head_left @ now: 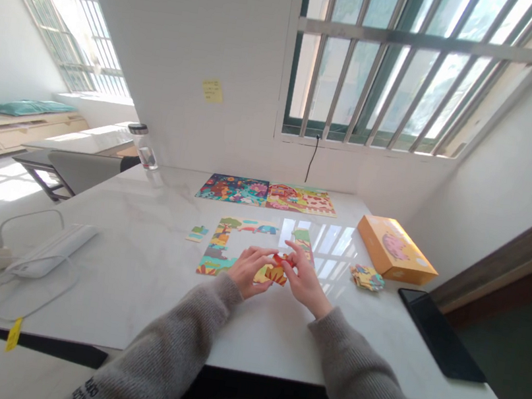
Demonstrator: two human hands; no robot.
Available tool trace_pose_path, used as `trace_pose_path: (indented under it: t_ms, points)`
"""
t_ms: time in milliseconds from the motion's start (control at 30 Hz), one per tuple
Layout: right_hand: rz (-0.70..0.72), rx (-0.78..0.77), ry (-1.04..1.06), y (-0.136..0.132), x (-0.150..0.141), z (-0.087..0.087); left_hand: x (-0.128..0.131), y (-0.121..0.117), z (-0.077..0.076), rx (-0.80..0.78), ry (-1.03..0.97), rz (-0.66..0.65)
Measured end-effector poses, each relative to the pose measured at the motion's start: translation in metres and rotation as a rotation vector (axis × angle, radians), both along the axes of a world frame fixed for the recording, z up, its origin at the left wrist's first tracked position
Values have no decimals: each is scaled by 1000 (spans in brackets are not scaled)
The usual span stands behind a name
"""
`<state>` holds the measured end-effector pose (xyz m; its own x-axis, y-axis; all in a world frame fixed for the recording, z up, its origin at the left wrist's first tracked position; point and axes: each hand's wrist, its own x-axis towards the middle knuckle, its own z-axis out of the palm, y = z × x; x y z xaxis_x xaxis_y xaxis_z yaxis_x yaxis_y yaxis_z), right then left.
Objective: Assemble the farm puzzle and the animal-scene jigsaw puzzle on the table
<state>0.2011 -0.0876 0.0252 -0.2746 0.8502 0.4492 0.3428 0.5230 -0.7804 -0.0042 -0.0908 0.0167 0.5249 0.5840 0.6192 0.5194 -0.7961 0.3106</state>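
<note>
My left hand (248, 271) and my right hand (305, 279) meet above the table, their fingertips closed on a small red-orange jigsaw piece (278, 259). Just below it, a flower-patterned orange piece (277, 274) lies partly hidden by my fingers. A partly assembled jigsaw border (223, 246) surrounds the area in front of my hands. Two small loose pieces (197, 234) lie to its left. A heap of loose pieces (367, 278) sits to the right, and a finished colourful jigsaw (267, 194) lies farther back.
An orange puzzle box (396, 249) stands right of the pieces, with a black tablet (440, 335) near the table's right edge. A glass water bottle (145, 148) stands at the far left corner, and a white power adapter (53, 250) with cables lies at the left.
</note>
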Motion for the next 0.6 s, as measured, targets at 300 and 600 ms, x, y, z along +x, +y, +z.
trace_pose_path:
  t_ms: [300, 600]
  points:
    - [-7, 212, -197, -9, 8, 13, -6, 11, -11, -45, -70, 36]
    - [133, 258, -318, -8, 19, 13, -7, 12, -9, -121, -146, -12]
